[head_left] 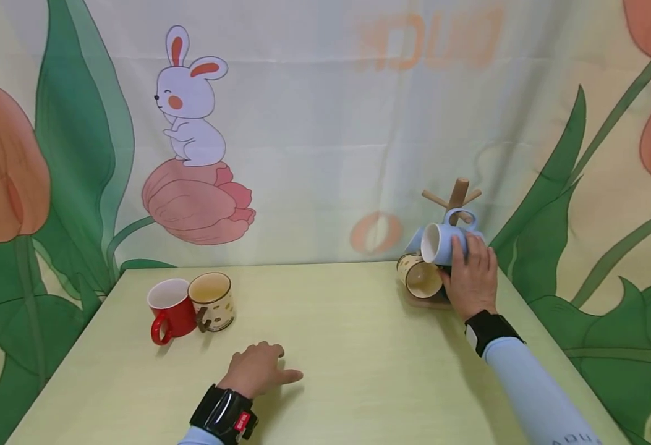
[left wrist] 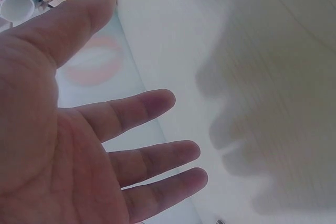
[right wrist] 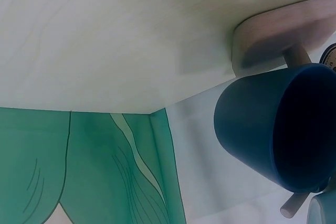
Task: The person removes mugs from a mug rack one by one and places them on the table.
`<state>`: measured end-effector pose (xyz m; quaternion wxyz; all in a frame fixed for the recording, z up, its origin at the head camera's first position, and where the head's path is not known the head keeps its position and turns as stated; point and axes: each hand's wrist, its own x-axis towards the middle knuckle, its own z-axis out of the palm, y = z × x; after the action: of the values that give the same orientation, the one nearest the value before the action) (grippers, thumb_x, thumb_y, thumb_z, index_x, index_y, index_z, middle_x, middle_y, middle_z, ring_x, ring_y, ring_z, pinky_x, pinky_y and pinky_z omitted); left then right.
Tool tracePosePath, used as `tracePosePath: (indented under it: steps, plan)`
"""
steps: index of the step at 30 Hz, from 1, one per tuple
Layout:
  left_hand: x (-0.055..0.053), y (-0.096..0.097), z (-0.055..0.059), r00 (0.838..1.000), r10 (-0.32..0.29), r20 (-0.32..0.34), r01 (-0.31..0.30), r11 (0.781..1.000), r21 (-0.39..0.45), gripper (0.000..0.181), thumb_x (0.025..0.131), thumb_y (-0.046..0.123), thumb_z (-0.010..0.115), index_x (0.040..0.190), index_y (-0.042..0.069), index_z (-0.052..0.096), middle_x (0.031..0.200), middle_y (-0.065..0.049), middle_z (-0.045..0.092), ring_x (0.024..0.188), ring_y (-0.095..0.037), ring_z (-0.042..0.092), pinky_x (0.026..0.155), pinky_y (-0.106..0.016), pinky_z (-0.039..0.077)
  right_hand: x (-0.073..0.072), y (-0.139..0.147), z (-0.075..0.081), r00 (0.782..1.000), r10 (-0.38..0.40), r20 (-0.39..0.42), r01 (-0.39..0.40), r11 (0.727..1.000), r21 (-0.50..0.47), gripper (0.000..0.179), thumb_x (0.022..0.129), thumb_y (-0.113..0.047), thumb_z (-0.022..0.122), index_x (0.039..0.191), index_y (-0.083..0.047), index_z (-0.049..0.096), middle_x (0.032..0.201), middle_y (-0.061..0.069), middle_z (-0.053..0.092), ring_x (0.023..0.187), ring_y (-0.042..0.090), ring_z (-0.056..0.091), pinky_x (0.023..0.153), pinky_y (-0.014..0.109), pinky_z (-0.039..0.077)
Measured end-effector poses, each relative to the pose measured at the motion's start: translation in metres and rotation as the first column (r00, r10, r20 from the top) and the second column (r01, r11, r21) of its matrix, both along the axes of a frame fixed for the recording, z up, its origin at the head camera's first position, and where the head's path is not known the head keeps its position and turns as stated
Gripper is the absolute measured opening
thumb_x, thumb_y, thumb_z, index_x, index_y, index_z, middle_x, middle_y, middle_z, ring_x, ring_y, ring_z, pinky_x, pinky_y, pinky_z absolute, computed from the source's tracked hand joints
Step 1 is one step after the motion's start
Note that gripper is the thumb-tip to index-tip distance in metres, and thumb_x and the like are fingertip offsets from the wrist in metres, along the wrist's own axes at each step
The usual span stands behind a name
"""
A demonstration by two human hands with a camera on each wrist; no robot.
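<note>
My right hand [head_left: 474, 275] grips a light blue mug [head_left: 439, 245] by its body, high on a wooden mug tree [head_left: 459, 193]. The mug lies sideways, its white inside facing left and its handle up near a peg; whether the handle is around the peg I cannot tell. Below it, a cream patterned mug [head_left: 424, 281] hangs on the tree. In the right wrist view a dark blue mug [right wrist: 247, 121] hangs by the tree, mostly hidden in the head view. My left hand [head_left: 255, 369] hovers over the table, fingers spread, holding nothing.
On the table's left side, a red mug [head_left: 177, 312] and another cream patterned mug [head_left: 216, 306] stand upright next to each other, handles toward me. The table [head_left: 325, 309] ends at a printed cloth backdrop [head_left: 303, 154]. The mug tree stands near the back right corner.
</note>
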<state>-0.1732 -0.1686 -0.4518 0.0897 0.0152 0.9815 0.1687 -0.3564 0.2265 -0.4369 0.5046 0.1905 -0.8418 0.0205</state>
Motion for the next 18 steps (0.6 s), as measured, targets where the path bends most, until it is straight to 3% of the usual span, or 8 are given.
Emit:
tracePosePath:
  steps: [18]
  plan:
    - [0.0031,0.0005,0.003,1.0,-0.006,-0.008,0.006,1.0,0.001,0.061,0.081,0.055,0.075,0.114,0.004,0.069,0.108,-0.016,0.067,0.099,-0.038,0.062,0.082,-0.064,0.046,-0.0052,-0.0062,0.0089,0.999,-0.029,0.033,0.03,0.999,-0.015,0.092,0.069,-0.017,0.091,0.143,-0.004,0.038,0.137,0.028,0.041,0.127,0.046,0.042,0.102,0.062,0.035]
